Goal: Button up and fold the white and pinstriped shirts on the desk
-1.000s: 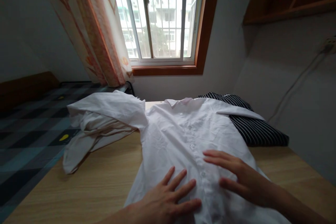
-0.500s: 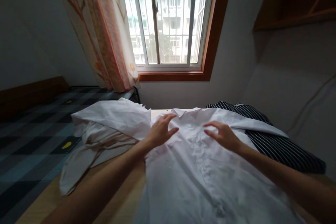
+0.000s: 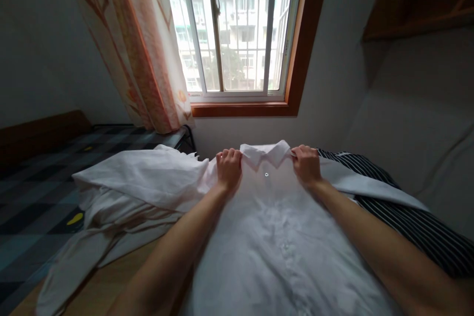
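A white button-up shirt (image 3: 266, 227) stretches toward me, its pointed collar upright at the far end between my hands. My left hand (image 3: 229, 168) is closed on the shirt's shoulder, just left of the collar. On the other side of the collar, my right hand (image 3: 306, 164) grips the opposite shoulder, fingers wrapped over the cloth. One small button shows below the collar. The right sleeve trails over a black-and-white striped cloth (image 3: 403, 212).
More crumpled white cloth (image 3: 137, 182) lies at the left on the wooden table (image 3: 122, 269). Beyond it is a bed with a checked cover (image 3: 29, 202). A floral curtain (image 3: 129, 49) hangs beside a window (image 3: 237, 34); a wooden shelf (image 3: 418, 24) is at upper right.
Both hands, open above the shirt before, have closed on its shoulders. The collar and upper shirt are now raised and pulled taut between them. The view has shifted slightly.
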Available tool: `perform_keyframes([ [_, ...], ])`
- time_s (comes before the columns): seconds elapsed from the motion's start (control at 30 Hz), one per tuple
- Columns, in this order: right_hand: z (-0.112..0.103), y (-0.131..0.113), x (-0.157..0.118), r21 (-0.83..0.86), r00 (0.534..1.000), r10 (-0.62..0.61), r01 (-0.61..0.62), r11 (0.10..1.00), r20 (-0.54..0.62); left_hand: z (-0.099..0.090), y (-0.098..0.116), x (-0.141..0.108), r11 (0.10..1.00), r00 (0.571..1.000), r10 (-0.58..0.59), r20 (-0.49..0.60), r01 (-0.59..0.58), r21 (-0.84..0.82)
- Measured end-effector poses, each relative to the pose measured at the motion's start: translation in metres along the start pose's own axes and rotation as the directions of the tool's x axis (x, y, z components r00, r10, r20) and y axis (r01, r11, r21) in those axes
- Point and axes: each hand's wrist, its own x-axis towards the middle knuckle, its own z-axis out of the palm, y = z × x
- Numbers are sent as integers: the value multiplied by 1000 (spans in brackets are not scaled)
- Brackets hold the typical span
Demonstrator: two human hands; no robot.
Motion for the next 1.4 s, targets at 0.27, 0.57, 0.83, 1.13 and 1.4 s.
perform_keyframes([
  [0.27, 17, 23, -2, -142, 974, 205, -191, 971, 98, 34, -21, -14, 972, 955, -199, 220, 163, 171],
  [0.57, 9, 8, 18, -91, 963, 270, -269, 959, -3, 32, 2, -17, 956, 923, 282, 262, -294, 8],
  [0.83, 18, -7, 37, 131, 952, 107, -150, 980, 288, 41, 7, -25, 973, 907, 218, 362, -229, -12],
  [1.13, 41, -14, 49, 22, 982, 142, -146, 989, 127, 39, 6, -23, 980, 874, 196, 445, -191, -55],
  [1.4, 53, -33, 14, -41, 998, -50, 51, 998, 41, 35, 7, -23, 992, 890, 121, 440, -117, -37],
])
